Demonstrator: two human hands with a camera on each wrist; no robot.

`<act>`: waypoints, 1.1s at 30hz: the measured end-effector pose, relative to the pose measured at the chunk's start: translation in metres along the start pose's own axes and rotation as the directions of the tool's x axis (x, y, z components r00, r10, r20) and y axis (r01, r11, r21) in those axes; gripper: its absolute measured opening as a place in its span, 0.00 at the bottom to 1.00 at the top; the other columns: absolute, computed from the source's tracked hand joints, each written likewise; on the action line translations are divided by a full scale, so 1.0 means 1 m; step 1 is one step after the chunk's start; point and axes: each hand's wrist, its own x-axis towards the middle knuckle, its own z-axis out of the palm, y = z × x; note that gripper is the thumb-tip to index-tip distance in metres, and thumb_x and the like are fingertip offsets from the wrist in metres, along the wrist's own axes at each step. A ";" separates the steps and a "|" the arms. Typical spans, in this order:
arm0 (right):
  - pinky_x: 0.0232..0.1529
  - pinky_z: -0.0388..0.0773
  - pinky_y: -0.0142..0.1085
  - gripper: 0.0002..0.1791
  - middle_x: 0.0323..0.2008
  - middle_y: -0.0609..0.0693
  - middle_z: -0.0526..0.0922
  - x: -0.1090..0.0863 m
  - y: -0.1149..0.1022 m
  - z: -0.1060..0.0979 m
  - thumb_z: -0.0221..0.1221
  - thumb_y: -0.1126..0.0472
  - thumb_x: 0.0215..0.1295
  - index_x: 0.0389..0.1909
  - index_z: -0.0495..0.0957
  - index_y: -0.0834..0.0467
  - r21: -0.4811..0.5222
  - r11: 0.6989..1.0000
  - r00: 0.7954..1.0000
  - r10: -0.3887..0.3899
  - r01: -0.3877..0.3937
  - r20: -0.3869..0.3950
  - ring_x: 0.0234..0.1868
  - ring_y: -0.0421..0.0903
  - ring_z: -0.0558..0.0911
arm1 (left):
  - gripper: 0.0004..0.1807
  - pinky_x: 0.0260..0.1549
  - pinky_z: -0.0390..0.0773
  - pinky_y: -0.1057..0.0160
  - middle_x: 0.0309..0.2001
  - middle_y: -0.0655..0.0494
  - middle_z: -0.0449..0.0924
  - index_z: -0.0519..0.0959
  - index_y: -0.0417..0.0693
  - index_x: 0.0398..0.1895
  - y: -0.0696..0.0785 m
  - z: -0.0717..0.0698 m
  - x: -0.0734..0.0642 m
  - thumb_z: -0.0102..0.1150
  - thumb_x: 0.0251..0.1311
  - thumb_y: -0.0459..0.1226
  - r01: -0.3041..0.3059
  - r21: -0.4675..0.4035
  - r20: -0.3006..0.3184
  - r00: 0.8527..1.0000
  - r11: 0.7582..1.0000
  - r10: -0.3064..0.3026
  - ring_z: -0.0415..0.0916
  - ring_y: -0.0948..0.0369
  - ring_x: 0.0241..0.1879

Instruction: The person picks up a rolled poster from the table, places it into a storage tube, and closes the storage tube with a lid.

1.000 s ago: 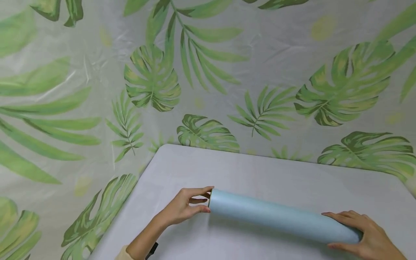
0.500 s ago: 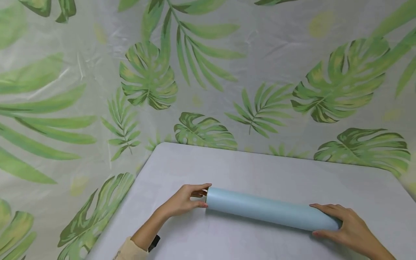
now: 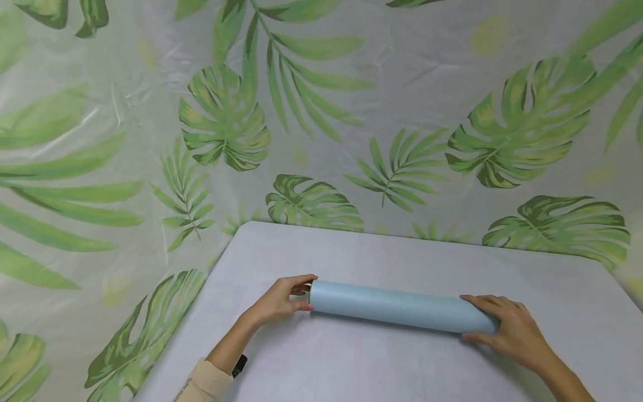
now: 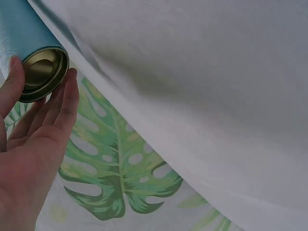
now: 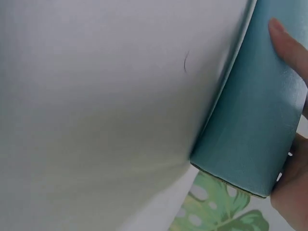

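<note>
A long light-blue cylindrical tube (image 3: 392, 306) lies crosswise over the white tabletop, tilted slightly down toward the right in the head view. At its left end my left hand (image 3: 276, 301) holds the rim between thumb and fingertips. The left wrist view shows that end of the tube closed by a gold-coloured metal cap (image 4: 43, 72), with the thumb on one side and the fingers on the other. My right hand (image 3: 517, 332) grips the tube's right end, its thumb on the near side and fingers over the far side. The palm hides that end in the head view.
The white tabletop (image 3: 351, 368) has a rounded far-left corner. Behind and left of it hangs a pale leaf-printed sheet (image 3: 311, 156). A dark band (image 3: 240, 365) sits at my left wrist, below a beige sleeve (image 3: 208, 382).
Both hands and the tube have moved left and a little up in the head view. The right end has shifted most, so the tube now lies more level. Both hands keep their hold.
</note>
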 end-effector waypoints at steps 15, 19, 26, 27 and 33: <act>0.52 0.64 0.63 0.50 0.55 0.60 0.83 0.008 -0.002 0.001 0.85 0.46 0.31 0.64 0.80 0.51 -0.004 1.000 1.000 -0.014 0.014 0.014 0.55 0.66 0.78 | 0.40 0.64 0.78 0.48 0.72 0.39 0.72 0.66 0.38 0.75 -0.005 0.002 -0.001 0.73 0.60 0.32 0.073 -0.029 0.009 0.997 0.997 -0.073 0.75 0.42 0.68; 0.51 0.64 0.65 0.53 0.56 0.62 0.81 0.008 -0.002 -0.001 0.85 0.44 0.30 0.66 0.78 0.51 -0.032 0.999 1.000 0.003 -0.002 0.014 0.56 0.67 0.77 | 0.43 0.65 0.77 0.47 0.74 0.38 0.68 0.63 0.37 0.77 -0.005 0.002 -0.004 0.73 0.61 0.35 0.083 -0.023 0.010 0.997 0.996 -0.082 0.74 0.42 0.69; 0.52 0.63 0.67 0.53 0.57 0.64 0.80 0.002 0.003 -0.008 0.84 0.40 0.35 0.67 0.77 0.53 -0.041 0.996 0.996 0.082 -0.080 0.040 0.57 0.66 0.76 | 0.39 0.65 0.77 0.46 0.71 0.36 0.72 0.65 0.35 0.75 -0.009 0.004 -0.003 0.71 0.63 0.36 0.050 0.013 0.002 0.999 0.999 -0.050 0.76 0.41 0.67; 0.52 0.63 0.67 0.53 0.57 0.64 0.80 0.001 0.004 -0.008 0.83 0.40 0.35 0.67 0.77 0.53 -0.038 0.995 0.995 0.091 -0.089 0.041 0.57 0.66 0.76 | 0.39 0.65 0.77 0.46 0.71 0.36 0.72 0.66 0.35 0.75 -0.009 0.004 -0.002 0.71 0.63 0.36 0.045 0.020 0.001 0.999 0.999 -0.045 0.76 0.41 0.67; 0.51 0.64 0.67 0.53 0.57 0.64 0.80 -0.004 0.008 -0.012 0.83 0.42 0.36 0.68 0.76 0.55 -0.035 0.994 0.994 0.104 -0.102 0.046 0.56 0.66 0.76 | 0.39 0.66 0.76 0.45 0.69 0.38 0.75 0.65 0.35 0.75 -0.009 0.005 0.000 0.71 0.65 0.38 0.041 0.045 0.010 0.999 0.998 -0.042 0.77 0.42 0.66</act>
